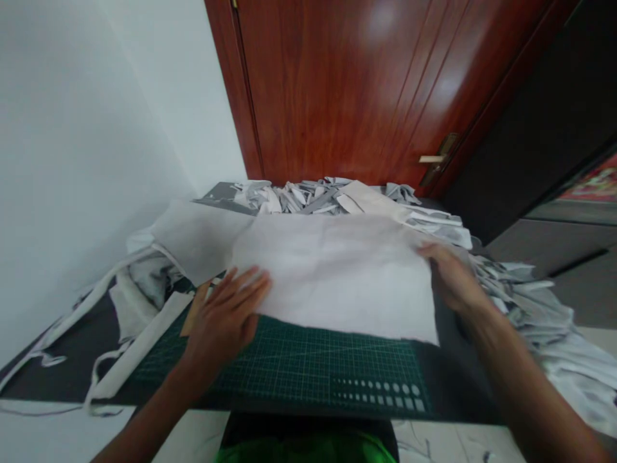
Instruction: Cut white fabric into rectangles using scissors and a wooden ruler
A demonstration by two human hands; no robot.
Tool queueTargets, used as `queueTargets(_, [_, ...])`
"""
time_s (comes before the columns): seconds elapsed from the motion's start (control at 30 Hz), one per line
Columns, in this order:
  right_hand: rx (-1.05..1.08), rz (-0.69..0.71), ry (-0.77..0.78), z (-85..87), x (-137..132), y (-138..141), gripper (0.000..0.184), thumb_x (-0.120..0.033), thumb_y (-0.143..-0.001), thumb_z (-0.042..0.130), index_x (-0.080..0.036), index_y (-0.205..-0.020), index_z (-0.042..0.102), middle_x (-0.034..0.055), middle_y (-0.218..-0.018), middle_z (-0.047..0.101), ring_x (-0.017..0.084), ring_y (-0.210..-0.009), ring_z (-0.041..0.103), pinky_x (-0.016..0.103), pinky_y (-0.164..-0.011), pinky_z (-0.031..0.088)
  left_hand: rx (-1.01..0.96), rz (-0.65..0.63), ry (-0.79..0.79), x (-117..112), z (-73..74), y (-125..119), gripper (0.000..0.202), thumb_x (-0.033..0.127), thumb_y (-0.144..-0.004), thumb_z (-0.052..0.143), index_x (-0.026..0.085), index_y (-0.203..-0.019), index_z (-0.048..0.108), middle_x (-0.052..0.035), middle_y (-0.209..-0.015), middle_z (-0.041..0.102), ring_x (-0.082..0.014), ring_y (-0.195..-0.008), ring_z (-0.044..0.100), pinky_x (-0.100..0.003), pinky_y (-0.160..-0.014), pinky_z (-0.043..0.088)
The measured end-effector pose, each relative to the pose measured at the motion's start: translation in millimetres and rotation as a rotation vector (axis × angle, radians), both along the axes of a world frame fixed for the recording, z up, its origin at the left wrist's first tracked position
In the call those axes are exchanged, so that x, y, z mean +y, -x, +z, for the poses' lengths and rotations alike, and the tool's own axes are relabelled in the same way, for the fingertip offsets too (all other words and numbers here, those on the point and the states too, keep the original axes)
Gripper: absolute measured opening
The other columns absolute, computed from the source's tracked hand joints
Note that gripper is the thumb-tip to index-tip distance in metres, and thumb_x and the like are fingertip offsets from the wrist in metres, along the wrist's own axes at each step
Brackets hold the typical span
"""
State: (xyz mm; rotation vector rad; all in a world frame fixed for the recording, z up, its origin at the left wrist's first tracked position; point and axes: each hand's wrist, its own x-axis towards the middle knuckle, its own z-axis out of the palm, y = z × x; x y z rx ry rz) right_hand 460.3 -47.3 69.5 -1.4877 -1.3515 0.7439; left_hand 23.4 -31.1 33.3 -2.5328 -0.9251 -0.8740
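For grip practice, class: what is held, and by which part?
White fabric, apparently by its right edge, in the right hand; the left hand lies flat on it.

A white wall (87,161) fills the left of the frame and meets a glossy reddish-brown wooden door (337,83) at upper center, where soft light glares on the panels. A brass lever handle (436,157) sits at the door's right edge, beside a dark panel (525,128) at upper right. Grey floor (573,270) shows at far right, below a red printed patch (592,183).
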Motion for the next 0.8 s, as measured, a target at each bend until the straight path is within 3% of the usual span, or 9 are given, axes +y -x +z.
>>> queueTargets(0.1, [-0.279, 0.085, 0.323, -66.5, -22.5, -3.5, 0.032, -0.052, -0.086, 0.057, -0.024, -0.071, 0.062, -0.0001, -0.06, 0.064, 0.02, -0.053, 0.059, 0.031, -0.052, 0.047, 0.159, -0.111, 0.07, -37.5, -42.8, 11.3, 0.046, 0.006, -0.095, 0.045, 0.017, -0.128, 0.075, -0.0047, -0.132, 0.078, -0.0222, -0.126, 0.072, -0.038, -0.116, 0.053])
queueTargets(0.2, [-0.472, -0.062, 0.262, -107.7, -31.3, -2.3, 0.021, -0.04, -0.084, 0.059, -0.022, -0.091, 0.066, 0.007, -0.079, 0.071, 0.028, -0.073, 0.068, 0.042, -0.074, 0.057, 0.225, -0.113, 0.205, -60.0, -61.4, 17.9, 0.054, 0.012, -0.093, 0.051, 0.014, -0.144, 0.066, -0.0092, -0.151, 0.066, -0.0264, -0.137, 0.065, -0.04, -0.114, 0.055])
queueTargets(0.27, [-0.662, -0.093, 0.065, -114.1, -30.1, 3.3, 0.026, -0.035, -0.089, 0.055, -0.018, -0.106, 0.066, 0.0149, -0.098, 0.073, 0.034, -0.094, 0.07, 0.052, -0.09, 0.057, 0.224, -0.125, 0.281, -60.0, -54.1, 18.9, 0.052, 0.021, -0.098, 0.054, 0.019, -0.15, 0.062, -0.0065, -0.151, 0.066, -0.0255, -0.137, 0.065, -0.04, -0.113, 0.056])
queueTargets(0.37, [-0.846, -0.028, -0.213, -97.1, -20.9, 17.9, 0.03, -0.032, -0.1, 0.05, -0.016, -0.12, 0.065, 0.0202, -0.122, 0.07, 0.038, -0.116, 0.066, 0.06, -0.106, 0.052, 0.163, -0.11, 0.319, -37.4, -33.2, 8.7, 0.044, 0.027, -0.107, 0.048, 0.023, -0.148, 0.063, -0.0057, -0.153, 0.065, -0.0246, -0.14, 0.062, -0.041, -0.117, 0.053])
queueTargets(0.43, [-0.863, -0.033, -0.342, -82.2, -12.4, 29.7, 0.035, -0.035, -0.105, 0.05, -0.016, -0.131, 0.063, 0.0214, -0.138, 0.064, 0.038, -0.132, 0.059, 0.06, -0.115, 0.047, 0.124, -0.058, 0.304, -13.9, -28.8, -4.2, 0.046, 0.026, -0.108, 0.044, 0.019, -0.151, 0.06, -0.011, -0.168, 0.047, -0.0303, -0.155, 0.045, -0.05, -0.126, 0.044])
queueTargets(0.5, [-0.854, -0.045, -0.416, -78.5, -3.4, 40.7, 0.044, -0.038, -0.108, 0.049, -0.016, -0.145, 0.058, 0.022, -0.156, 0.053, 0.037, -0.149, 0.047, 0.06, -0.124, 0.04, 0.113, -0.03, 0.289, 8.7, -38.6, -15.8, 0.05, 0.025, -0.109, 0.042, 0.015, -0.157, 0.053, -0.0148, -0.176, 0.032, -0.0343, -0.164, 0.028, -0.057, -0.13, 0.034])
queueTargets(0.6, [-0.868, 0.029, -0.378, -103.9, 10.3, 50.9, 0.057, -0.044, -0.11, 0.044, -0.017, -0.16, 0.046, 0.0211, -0.174, 0.033, 0.036, -0.161, 0.031, 0.063, -0.127, 0.035, 0.182, -0.076, 0.338, 31.5, -70.5, -22.4, 0.053, 0.029, -0.111, 0.042, 0.017, -0.163, 0.046, -0.0159, -0.174, 0.035, -0.0347, -0.164, 0.027, -0.061, -0.129, 0.034])
queueTargets(0.67, [-0.889, 0.121, -0.293, -131.6, 17.6, 52.2, 0.061, -0.048, -0.11, 0.04, -0.015, -0.161, 0.045, 0.0234, -0.174, 0.033, 0.037, -0.162, 0.03, 0.064, -0.124, 0.039, 0.227, -0.095, 0.396, 38.2, -89.6, -19.7, 0.055, 0.034, -0.112, 0.041, 0.02, -0.166, 0.041, -0.0136, -0.173, 0.039, -0.0323, -0.163, 0.032, -0.061, -0.13, 0.033])
queueTargets(0.8, [-0.943, 0.148, -0.152, -161.5, 26.1, 53.2, 0.063, -0.048, -0.11, 0.041, -0.01, -0.159, 0.051, 0.0269, -0.17, 0.039, 0.04, -0.16, 0.034, 0.064, -0.126, 0.036, 0.238, -0.076, 0.441, 47.0, -98.4, -17.4, 0.054, 0.038, -0.114, 0.037, 0.021, -0.164, 0.043, -0.0111, -0.172, 0.04, -0.0298, -0.162, 0.035, -0.057, -0.131, 0.034])
